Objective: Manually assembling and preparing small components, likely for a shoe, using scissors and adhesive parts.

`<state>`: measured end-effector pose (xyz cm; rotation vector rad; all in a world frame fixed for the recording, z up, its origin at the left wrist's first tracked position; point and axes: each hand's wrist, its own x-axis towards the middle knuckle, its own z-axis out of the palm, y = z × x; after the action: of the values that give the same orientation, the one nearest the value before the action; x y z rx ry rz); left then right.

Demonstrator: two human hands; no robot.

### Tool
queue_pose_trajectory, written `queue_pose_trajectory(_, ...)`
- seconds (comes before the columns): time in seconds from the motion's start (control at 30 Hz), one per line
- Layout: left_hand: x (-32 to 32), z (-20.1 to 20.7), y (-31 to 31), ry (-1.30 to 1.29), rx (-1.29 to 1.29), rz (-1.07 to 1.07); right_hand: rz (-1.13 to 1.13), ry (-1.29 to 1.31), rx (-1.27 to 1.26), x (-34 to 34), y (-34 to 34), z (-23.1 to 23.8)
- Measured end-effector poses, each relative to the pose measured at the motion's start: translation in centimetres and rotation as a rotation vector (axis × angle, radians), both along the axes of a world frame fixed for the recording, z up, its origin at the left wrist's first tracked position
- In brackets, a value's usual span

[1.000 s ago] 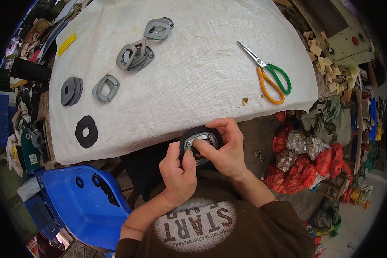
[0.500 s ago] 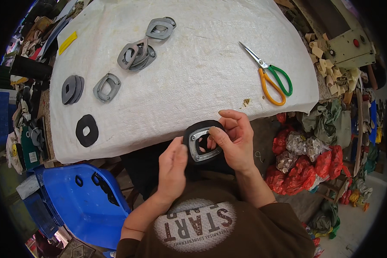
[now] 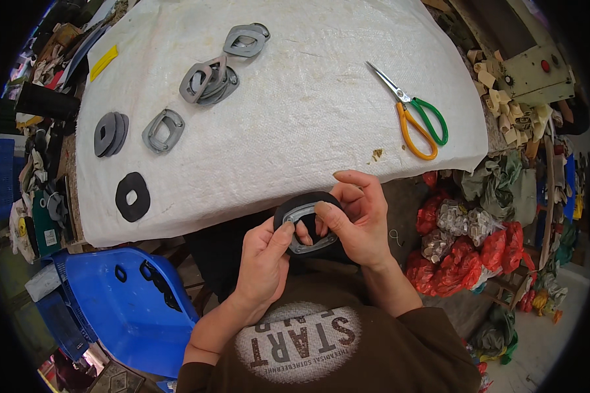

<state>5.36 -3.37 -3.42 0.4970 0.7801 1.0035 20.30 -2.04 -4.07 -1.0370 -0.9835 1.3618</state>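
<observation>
A grey metal ring frame [image 3: 301,213] sits against a black foam ring pad [image 3: 283,208] in front of my body, just off the table's near edge. My left hand [image 3: 263,261] grips its left side, thumb pressed on the metal. On the right side my right hand [image 3: 359,226] pinches it, thumb on top and some fingers behind; fingertips show through the opening. Another black ring pad [image 3: 133,198] lies flat at the table's near left. Beyond it are a small stack of dark grey pads [image 3: 109,135] and a single grey metal frame [image 3: 152,137].
On the white-covered table [image 3: 295,124] lie a pile of grey frames [image 3: 206,85], more frames [image 3: 246,40], a yellow strip [image 3: 103,63] and scissors [image 3: 410,108] with orange and green handles. A blue tub [image 3: 131,314] stands lower left; red plastic bags [image 3: 462,262] sit at right.
My left thumb has moved onto the metal frame, and my left fingers have closed round the edge. The ring and frame have turned and tilted slightly between my hands.
</observation>
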Motion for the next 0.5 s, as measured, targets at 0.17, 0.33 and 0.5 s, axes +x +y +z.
queue_pose_trajectory(0.17,-0.2,0.5,0.3,0.16,0.114,-0.038,-0.049,0.058,0.039,-0.4,0.0,-0.4)
queue_pose_trajectory(0.33,-0.3,0.1,0.1,0.292,0.188,-0.011,-0.084,0.003,0.08,-0.8,0.1,-0.2)
queue_pose_trajectory(0.5,-0.6,0.6,0.5,0.344,0.148,-0.021,-0.078,-0.158,0.1,0.3,0.0,-0.9)
